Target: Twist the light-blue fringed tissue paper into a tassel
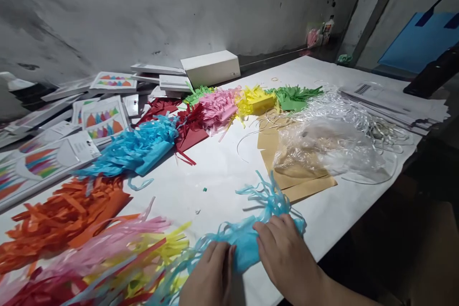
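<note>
A light blue fringed tissue-paper tassel sheet [245,244] lies near the front edge of the table, its cut strips spreading to the left and toward the back. My left hand [208,275] is closed at the sheet's left end, fingers and thumb pressed together on the paper. Over the right part of the same sheet, my right hand [287,253] has its fingers bent and closed on the paper; the fingertips are partly hidden. Just left of my left hand is a heap of mixed pink, yellow, red and blue tissue strips [118,258].
Orange [96,205], blue [143,146], dark red [190,126], pink [220,105], yellow [256,100] and green tassels [296,98] curve across the table [215,167]. Printed packages [103,122] and a white box [211,69] stand behind. Brown paper [311,186], plastic bag [330,146] and white strings [333,105] lie right.
</note>
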Available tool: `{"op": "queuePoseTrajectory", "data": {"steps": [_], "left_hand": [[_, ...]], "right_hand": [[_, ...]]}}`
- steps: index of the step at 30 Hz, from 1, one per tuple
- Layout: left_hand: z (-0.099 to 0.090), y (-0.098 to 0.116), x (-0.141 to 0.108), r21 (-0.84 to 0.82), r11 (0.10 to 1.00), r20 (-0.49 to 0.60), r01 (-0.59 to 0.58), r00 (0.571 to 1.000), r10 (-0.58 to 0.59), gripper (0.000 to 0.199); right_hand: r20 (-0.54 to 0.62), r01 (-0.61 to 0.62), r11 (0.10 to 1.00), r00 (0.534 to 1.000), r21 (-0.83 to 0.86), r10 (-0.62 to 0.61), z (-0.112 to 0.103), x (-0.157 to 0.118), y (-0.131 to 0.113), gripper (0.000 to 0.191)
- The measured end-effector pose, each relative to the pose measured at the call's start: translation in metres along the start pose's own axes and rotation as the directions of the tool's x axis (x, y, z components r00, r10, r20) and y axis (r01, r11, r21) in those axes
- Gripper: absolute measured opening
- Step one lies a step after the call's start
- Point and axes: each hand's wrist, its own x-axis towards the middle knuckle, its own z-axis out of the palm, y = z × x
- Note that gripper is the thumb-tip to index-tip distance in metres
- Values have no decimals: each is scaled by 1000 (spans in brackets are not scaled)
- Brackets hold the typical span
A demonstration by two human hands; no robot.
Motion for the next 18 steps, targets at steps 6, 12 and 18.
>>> {"op": "queuePoseTrajectory", "data": {"steps": [6, 12, 18], "left_hand": [[-3, 13, 19, 233, 933, 238, 275, 914, -328, 28], [-1, 13, 17, 236, 945, 203, 228, 939, -277, 28], [6, 5, 14, 224, 959, 160, 172, 965, -210, 27]], "right_hand": [[81, -10, 993, 997, -114, 19, 10, 13, 5, 25], [-69, -28, 997, 997, -69, 23, -10, 20, 22, 25], [21, 450, 880, 889, 150, -458, -19, 7, 26, 28]]}}
